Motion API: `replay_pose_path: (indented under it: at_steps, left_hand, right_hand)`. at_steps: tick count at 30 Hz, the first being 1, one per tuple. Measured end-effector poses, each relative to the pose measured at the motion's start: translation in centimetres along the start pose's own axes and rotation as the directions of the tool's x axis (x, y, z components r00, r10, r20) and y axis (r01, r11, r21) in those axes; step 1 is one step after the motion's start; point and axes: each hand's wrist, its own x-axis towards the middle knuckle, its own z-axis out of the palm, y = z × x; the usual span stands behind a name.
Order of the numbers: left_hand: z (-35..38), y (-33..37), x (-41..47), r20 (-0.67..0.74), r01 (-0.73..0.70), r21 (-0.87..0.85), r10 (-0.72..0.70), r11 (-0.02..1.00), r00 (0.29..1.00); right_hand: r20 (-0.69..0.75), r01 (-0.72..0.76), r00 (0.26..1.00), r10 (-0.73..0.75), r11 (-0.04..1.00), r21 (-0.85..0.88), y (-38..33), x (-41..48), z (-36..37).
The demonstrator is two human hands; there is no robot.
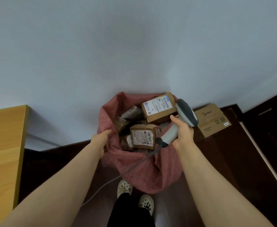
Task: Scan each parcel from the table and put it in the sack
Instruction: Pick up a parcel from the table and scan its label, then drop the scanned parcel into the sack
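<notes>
Sack, head view: where is it, how held?
— Between our hands, on the floor; left hand grips its rim, right hand wraps the scanner.
— Risk?
— We judge the cable, trailing from the right fingers over the near rim, could snag; parcels heap high.
— Axis?
— Upright, mouth facing us.

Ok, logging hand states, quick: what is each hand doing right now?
Left hand: grips the rim of the pink woven sack.
Right hand: holds the grey corded handheld scanner.
</notes>
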Motion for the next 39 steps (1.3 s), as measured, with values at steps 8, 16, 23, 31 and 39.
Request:
replay_pose_path:
  at_steps: [8, 16, 23, 31, 39]
  left_hand:
    - [-0.8, -0.4, 1.1, -0.119, -0.127, 0.118, 0.141, 0.985, 0.983]
    - [-1.3, -1.2, -0.3, -0.067, -0.173, 0.230, 0.193, 0.958, 0.979]
    - [-2.5, -0.5, -3.6, -0.004, -0.360, 0.274, 0.376, 0.892, 0.927]
    - [-11.1, -0.9, -8.2, 0.330, -0.607, 0.697, 0.581, 0.382, 0.744]
    - [-22.8, -4.1, -11.9, 0.471, -0.535, 0.841, 0.595, -0.081, 0.651]
  right_hand:
    - [0.014, -0.024, 1.000, 0.025, 0.999, -0.035, -0.1, 1.1, -0.4]
    - [-0.005, -0.017, 1.000, 0.016, 0.998, -0.061, 1.4, -0.6, -2.8]
    - [0.196, -0.075, 0.978, 0.073, 0.997, 0.004, 1.7, -6.4, -4.4]
    - [0.278, 0.034, 0.961, -0.012, 0.997, -0.073, 8.1, -17.2, -4.6]
    - [0.309, 0.066, 0.951, 0.005, 0.974, -0.216, 17.3, -28.4, -4.0]
